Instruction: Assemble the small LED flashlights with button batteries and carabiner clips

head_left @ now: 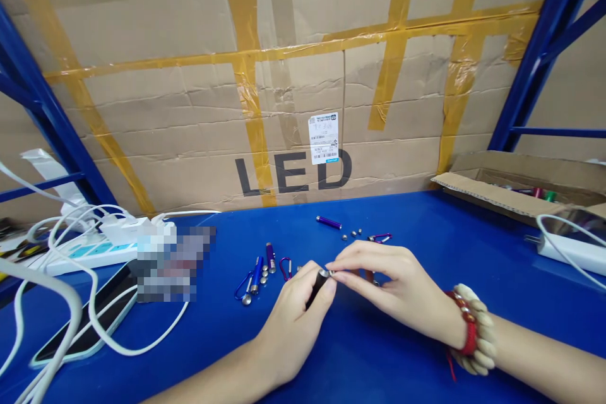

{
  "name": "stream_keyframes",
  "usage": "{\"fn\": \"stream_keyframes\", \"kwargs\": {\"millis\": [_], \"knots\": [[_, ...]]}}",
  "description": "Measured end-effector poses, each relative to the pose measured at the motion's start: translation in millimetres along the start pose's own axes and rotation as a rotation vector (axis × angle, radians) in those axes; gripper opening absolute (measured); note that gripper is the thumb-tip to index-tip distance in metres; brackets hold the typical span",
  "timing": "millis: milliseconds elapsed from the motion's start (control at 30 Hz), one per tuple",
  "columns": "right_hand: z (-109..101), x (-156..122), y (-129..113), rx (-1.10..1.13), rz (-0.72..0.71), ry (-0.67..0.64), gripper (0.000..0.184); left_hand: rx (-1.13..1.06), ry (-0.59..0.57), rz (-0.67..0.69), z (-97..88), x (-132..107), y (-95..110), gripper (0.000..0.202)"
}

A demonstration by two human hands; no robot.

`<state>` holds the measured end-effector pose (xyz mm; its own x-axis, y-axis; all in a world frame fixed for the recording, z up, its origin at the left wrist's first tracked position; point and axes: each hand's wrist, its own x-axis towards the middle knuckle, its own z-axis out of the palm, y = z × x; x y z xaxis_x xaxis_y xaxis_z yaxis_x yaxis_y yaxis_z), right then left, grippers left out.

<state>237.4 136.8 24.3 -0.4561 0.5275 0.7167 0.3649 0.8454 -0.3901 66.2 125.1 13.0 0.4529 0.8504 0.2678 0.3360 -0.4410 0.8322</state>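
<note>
My left hand (303,306) is wrapped round a small black flashlight tube (317,287), its open end tilted up toward my right hand. My right hand (395,274) pinches a tiny silver piece (330,273) at that end, apparently a button cell; the fingertips partly cover it. Left of my hands lie a blue flashlight tube (257,274), a dark purple tube (270,257), a blue carabiner (242,285), a red carabiner (285,269) and several silver button cells (264,274). Beyond my right hand are a purple tube (329,222), small silver parts (353,234) and another carabiner (382,238).
At left, white cables (95,278) loop over a power strip (108,249) and a phone (89,322). An open cardboard box (492,192) with coloured tubes stands at right beside a white device (572,249). A taped cardboard sheet (199,120) closes off the back of the blue table (379,353).
</note>
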Motion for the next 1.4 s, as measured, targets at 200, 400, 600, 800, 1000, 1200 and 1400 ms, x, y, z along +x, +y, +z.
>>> {"fn": "stream_keyframes", "kwargs": {"millis": [200, 400, 600, 800, 1000, 1200, 1400], "knots": [[2, -1, -2, 0.013, -0.024, 0.035, 0.011, 0.021, -0.026, -0.007, -0.3, -2, 1, 0.023], [5, -4, -3, 0.062, -0.038, 0.001, 0.011, 0.050, -0.054, 0.001, 0.2, -4, 0, 0.023], [-7, 1, 1, -0.163, 0.086, -0.006, 0.026, 0.042, -0.035, -0.065, -0.7, -2, 5, 0.025], [-17, 7, 9, -0.641, 0.393, -0.271, 0.029, 0.025, -0.012, -0.102, -0.4, -2, 6, 0.027], [-19, 8, 12, -0.608, 0.580, -0.507, 0.029, 0.010, -0.008, -0.095, -1.1, -3, 7, 0.027], [-8, 4, 15, -0.269, 0.532, -0.560, 0.018, -0.009, 0.016, -0.113, -0.8, -3, 7, 0.026], [6, 2, 6, -0.279, 0.452, -0.503, 0.008, -0.015, 0.015, -0.122, -1.1, -3, 7, 0.025]]}}
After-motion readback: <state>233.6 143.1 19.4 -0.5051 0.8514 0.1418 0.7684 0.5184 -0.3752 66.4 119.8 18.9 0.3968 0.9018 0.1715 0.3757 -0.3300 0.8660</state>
